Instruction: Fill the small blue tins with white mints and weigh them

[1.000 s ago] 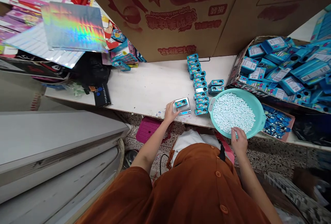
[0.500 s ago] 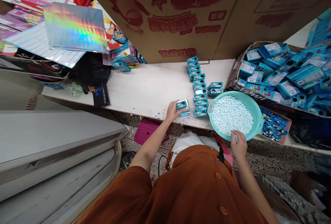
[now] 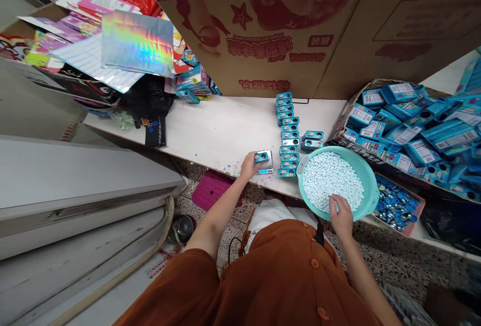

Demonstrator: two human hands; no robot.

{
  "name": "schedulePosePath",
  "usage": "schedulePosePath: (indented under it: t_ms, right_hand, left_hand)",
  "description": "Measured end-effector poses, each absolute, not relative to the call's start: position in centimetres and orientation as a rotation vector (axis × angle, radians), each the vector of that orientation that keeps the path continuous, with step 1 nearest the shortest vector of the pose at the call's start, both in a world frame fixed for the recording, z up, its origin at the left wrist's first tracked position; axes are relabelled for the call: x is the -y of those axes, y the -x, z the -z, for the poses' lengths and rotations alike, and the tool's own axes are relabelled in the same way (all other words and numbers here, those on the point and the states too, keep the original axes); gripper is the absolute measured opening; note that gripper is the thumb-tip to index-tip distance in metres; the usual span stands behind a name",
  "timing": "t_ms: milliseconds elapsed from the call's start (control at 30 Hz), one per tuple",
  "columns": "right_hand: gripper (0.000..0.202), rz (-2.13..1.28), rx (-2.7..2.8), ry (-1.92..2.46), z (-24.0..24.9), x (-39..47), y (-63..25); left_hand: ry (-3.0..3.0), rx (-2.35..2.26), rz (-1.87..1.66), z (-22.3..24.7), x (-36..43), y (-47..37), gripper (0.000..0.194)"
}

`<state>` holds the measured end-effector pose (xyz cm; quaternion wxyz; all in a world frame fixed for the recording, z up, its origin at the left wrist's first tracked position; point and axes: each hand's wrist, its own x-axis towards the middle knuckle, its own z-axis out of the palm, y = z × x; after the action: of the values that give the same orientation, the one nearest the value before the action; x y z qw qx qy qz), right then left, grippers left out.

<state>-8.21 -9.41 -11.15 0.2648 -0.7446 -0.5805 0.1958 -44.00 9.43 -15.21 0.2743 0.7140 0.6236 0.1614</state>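
My left hand (image 3: 248, 167) is closed on the near end of a small blue candy box (image 3: 261, 157), which is on a flat digital scale (image 3: 267, 167) near the table's front edge. My right hand (image 3: 341, 215) reaches over the near rim of a turquoise basin (image 3: 370, 204). Its bent fingertips are together at the pile of small white candies (image 3: 330, 178); anything between them is too small to make out. Between my hands, a row of similar blue boxes (image 3: 289, 149) runs away from me, with two more boxes (image 3: 312, 139) beside it.
At the right, a carton (image 3: 340, 115) is heaped with blue boxes. A shallow tray (image 3: 420, 213) of blue and silver caps lies near the basin. Large cardboard cartons (image 3: 278, 20) stand at the back. Packaging and a shiny holographic sheet (image 3: 137, 42) are piled on the left.
The camera view has shifted a little. My right hand has moved slightly left and further over the candies. My left hand stays at the box on the scale.
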Motion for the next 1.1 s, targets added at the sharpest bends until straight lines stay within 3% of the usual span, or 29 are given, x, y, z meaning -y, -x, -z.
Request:
schedulePosePath:
  t_ms: [167, 300, 400, 633, 833, 1100]
  right_hand:
    - [0.028, -0.509, 1.559, 1.999, 11.3, 9.0, 4.6]
    - [0.029, -0.542, 1.493, 2.016, 12.0, 9.4, 2.9]
    - [0.031, -0.578, 1.435, 2.020, 12.6, 9.6, 2.3]
    - [0.031, -0.627, 1.298, 1.984, 12.3, 9.2, 2.5]
    - [0.035, -0.656, 1.186, 1.939, 12.1, 8.4, 2.9]
    - [0.038, -0.667, 1.269, 1.940, 15.0, 6.9, 1.8]
  left_hand:
    - [-1.962, -1.605, -0.547, 10.0, -8.2, 41.5, 0.036]
    - [-1.985, -1.493, -0.686, 3.1, -5.5, 36.5, 0.043]
    - [-2.005, -1.326, -0.665, 0.7, -4.2, 32.3, 0.044]
    - [-1.925, -1.181, -0.650, 2.8, -3.9, 27.3, 0.037]
    - [-1.549, -1.378, -0.720, 3.7, -2.5, 27.2, 0.041]
    - [-1.289, -1.907, -0.982, 4.4, -5.4, 38.7, 0.042]
